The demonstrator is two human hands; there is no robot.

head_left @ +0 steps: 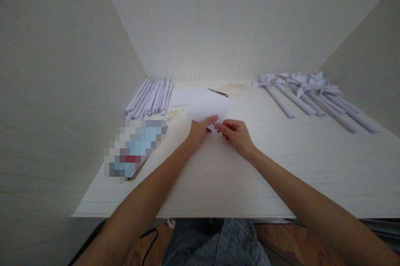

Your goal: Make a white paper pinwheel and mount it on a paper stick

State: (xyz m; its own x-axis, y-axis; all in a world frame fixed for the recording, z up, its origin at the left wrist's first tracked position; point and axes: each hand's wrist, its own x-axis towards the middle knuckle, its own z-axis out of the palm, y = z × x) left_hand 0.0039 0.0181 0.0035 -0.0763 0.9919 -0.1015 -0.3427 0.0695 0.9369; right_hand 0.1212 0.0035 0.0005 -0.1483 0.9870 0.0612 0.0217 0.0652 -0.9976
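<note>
Both hands, left point(198, 131) and right point(236, 133), pinching near edge of white sheet point(208, 106) at frame centre, sheet tilting up and away over table point(250, 174), long axis left-right, hands equally near.

Matt white paper sheet point(208, 106) pinched in left hand point(198, 131) and right hand point(237, 134); rolled paper tubes point(151, 98), folded paper pinwheels point(300, 80); pale wood-grain desk point(281, 166), matt, smooth.
</note>
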